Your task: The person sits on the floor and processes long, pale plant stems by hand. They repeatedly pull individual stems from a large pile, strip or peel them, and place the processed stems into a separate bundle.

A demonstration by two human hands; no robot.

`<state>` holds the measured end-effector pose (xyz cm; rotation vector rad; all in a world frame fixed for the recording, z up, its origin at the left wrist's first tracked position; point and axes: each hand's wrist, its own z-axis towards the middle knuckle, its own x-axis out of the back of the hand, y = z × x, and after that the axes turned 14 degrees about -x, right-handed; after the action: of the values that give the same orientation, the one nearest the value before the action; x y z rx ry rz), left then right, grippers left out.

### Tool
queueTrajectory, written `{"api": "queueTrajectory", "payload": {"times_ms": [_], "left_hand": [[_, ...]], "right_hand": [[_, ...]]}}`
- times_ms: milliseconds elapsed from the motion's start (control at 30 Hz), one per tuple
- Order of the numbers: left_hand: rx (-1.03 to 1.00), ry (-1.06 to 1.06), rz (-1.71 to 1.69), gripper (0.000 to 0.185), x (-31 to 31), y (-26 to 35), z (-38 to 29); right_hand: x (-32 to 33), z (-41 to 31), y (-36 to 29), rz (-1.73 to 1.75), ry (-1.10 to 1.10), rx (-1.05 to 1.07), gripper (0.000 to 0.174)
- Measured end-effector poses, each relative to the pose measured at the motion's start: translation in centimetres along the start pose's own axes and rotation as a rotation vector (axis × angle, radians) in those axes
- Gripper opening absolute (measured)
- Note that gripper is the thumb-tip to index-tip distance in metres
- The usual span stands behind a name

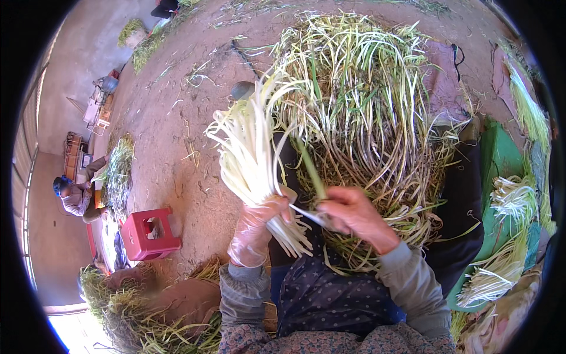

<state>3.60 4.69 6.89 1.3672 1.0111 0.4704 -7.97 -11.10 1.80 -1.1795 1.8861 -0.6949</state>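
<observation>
My left hand [261,225], in a clear plastic glove, grips a bundle of pale leafy stalks [245,150] near its lower end; the leaves fan out above and the cut-looking ends stick out below. Just right of it, my bare right hand [356,217] holds a single green-and-white stalk [311,170], blurred, with its pale end reaching towards the bundle. In front of me lies a large heap of long stalks [371,106] with yellow-green leaves, brownish at the lower parts. A dark dotted apron [331,292] covers my lap.
A red plastic stool [146,234] stands at left. Beyond it, a person in a blue cap [75,194] sits by another plant pile [119,172]. Loose plants [141,318] lie at lower left. On the right, pale bundles [493,278] rest on a green sheet [499,150].
</observation>
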Motion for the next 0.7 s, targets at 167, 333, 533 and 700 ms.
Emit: {"api": "queueTrajectory", "payload": {"times_ms": [167,333,533,700], "left_hand": [[-0.077,0.098,-0.154,0.018,1.9,-1.0,0.7],[-0.128,0.089,-0.296,0.015,1.9,-1.9,1.8],[-0.137,0.003,-0.428,0.011,1.1,-0.8,2.1],[-0.147,-0.024,-0.481,0.050,-0.1,-1.4,1.6]], "right_hand": [[12.1,-5.8,8.5,-0.493,0.689,-0.033,0.015],[16.3,-10.9,9.9,-0.607,1.097,0.014,0.020],[4.4,-6.3,2.0,-0.933,0.751,0.560,0.054],[3.7,-2.3,5.0,-0.439,0.577,0.391,0.019]]}}
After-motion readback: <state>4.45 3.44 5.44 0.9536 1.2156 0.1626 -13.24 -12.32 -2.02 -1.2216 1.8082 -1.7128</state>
